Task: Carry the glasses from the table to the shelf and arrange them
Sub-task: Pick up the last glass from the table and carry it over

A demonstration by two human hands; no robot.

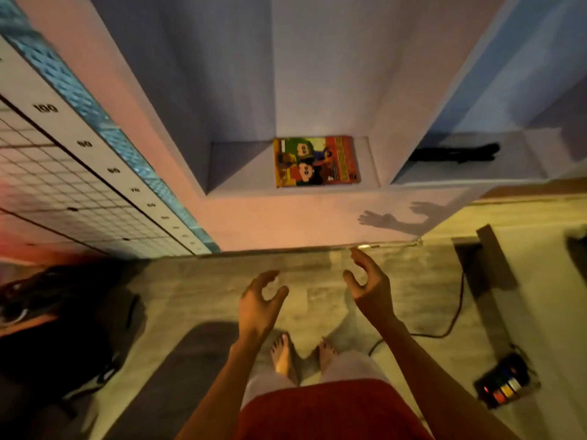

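Shelf (241, 173): matt painted masonry. Book (316, 161) on it: glossy printed paper cover. Floor (317, 296) below: mottled stone, smooth.

pale lilac walls (317, 74) frame a recessed niche (241, 173), warm light low down. grey mottled floor (317, 281) below, a dark mat (190, 360) lying on it.

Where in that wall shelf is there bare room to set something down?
In the shelf niche, the shaded strip left of the colourful book is bare, with only a thin margin to the book's right. The next ledge to the right holds a dark object; its right end looks bare. Both hands are empty.
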